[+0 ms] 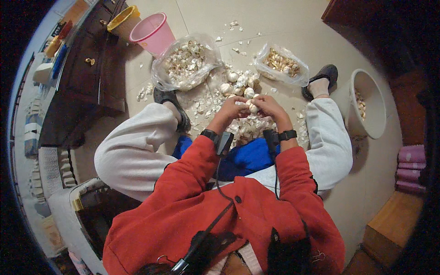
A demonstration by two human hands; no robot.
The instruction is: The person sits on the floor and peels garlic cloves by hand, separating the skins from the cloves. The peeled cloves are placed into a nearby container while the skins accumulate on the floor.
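Note:
Between my two hands is a whitish garlic bulb (253, 108). The fingers of my left hand (234, 109) pinch it from the left, while my right hand (267, 106) grips it from the other side. Several whole garlic bulbs (232, 76) lie in a pile on the floor just past my fingers. Below my wrists, a heap of papery garlic skins (252, 129) covers the floor in front of a blue cloth (245, 160) at my lap.
A clear plastic bag (160, 77) of skins stands ahead left, beside a pink bucket (154, 34) and a yellow bin (123, 19). Another bag (299, 77) holds garlic cloves. A white bucket (374, 103) with cloves stands right. Dark drawers (82, 68) flank the left side.

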